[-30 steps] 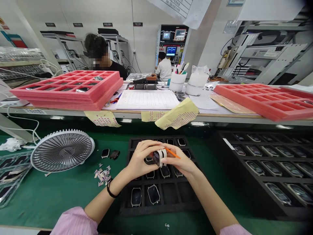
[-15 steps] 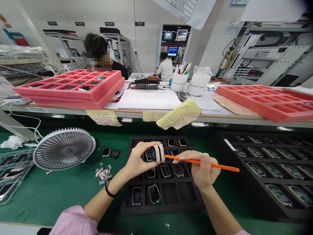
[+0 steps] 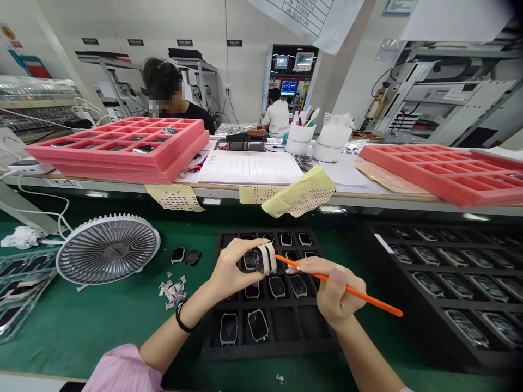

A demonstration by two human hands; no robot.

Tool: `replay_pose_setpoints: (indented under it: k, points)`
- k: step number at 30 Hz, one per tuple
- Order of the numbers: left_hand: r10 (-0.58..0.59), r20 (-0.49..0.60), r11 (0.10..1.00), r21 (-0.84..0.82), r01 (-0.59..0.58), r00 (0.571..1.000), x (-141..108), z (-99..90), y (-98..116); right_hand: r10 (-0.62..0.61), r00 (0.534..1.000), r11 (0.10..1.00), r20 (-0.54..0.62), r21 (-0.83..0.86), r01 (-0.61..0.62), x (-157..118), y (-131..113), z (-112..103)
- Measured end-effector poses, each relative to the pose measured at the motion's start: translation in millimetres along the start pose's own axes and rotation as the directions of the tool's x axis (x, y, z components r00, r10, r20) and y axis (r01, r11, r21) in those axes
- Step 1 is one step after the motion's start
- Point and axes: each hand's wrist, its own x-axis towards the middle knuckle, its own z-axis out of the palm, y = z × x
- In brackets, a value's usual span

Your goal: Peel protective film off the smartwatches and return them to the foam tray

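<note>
My left hand (image 3: 231, 267) pinches two pale smartwatch cases (image 3: 267, 258) side by side, on edge, above a black foam tray (image 3: 281, 348). A dark face shows on the left one. In my right hand (image 3: 339, 288) is a thin orange stick (image 3: 373, 302), held like a pen. Its tip points left and is at the right-hand case; whether it touches is too small to tell. Below the hands, several smartwatch cases, among them one at the front (image 3: 257, 325), lie in the tray's compartments.
On the left of the green mat stand a round fan (image 3: 108, 250), two loose watch parts (image 3: 177, 255) and a pile of small scraps (image 3: 174, 292). A second black tray (image 3: 392, 321) holds watches on the right. Pink foam trays (image 3: 163, 163) rest on the shelf; two people are beyond.
The orange stick has tilted, its outer end now lower and its tip slightly higher. My right hand has turned slightly and shifted a little left. The left hand's hold looks the same.
</note>
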Motion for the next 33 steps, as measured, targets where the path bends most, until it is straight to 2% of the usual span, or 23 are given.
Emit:
replay_pose_setpoints:
  k: [4, 8, 12, 18, 27, 29, 33]
  points:
    - [-0.010, -0.010, 1.000, 0.009, 0.010, 1.000, -0.7, 2.1, -1.2, -0.009, 1.000, 0.999, -0.015, -0.031, 0.008, -1.2, 0.9, 0.8]
    - [-0.026, 0.005, 0.999, 0.019, 0.026, 1.000, -0.4, 2.1, -1.4, 0.053, 0.999, 0.996, 0.001, -0.069, -0.053, 0.8, -1.4, -1.0]
    - [-0.024, 0.021, 1.000, 0.018, 0.024, 0.999, 0.6, 1.9, 1.3, 0.087, 0.996, 0.996, 0.012, 0.008, -0.087, 3.4, -5.5, -1.5]
    - [-0.012, 0.024, 1.000, 0.018, 0.012, 1.000, 0.4, 3.2, 3.1, 0.078, 0.994, 0.995, 0.070, 0.052, -0.082, 2.6, -7.7, 1.9]
    - [-0.028, 0.032, 0.999, 0.042, 0.026, 0.999, 0.6, 3.7, 1.1, 0.041, 0.998, 0.999, 0.056, -0.031, -0.039, 0.8, -6.7, 4.8]
    - [-0.049, 0.029, 0.998, 0.044, 0.047, 0.998, 0.5, 3.7, 0.3, 0.077, 0.995, 0.997, 0.066, -0.023, -0.075, 2.0, -7.5, 5.9]
    - [-0.060, 0.021, 0.998, 0.026, 0.060, 0.998, 1.3, 2.9, 0.7, 0.215, 0.970, 0.966, 0.109, 0.123, -0.228, 4.7, -11.5, 6.6]
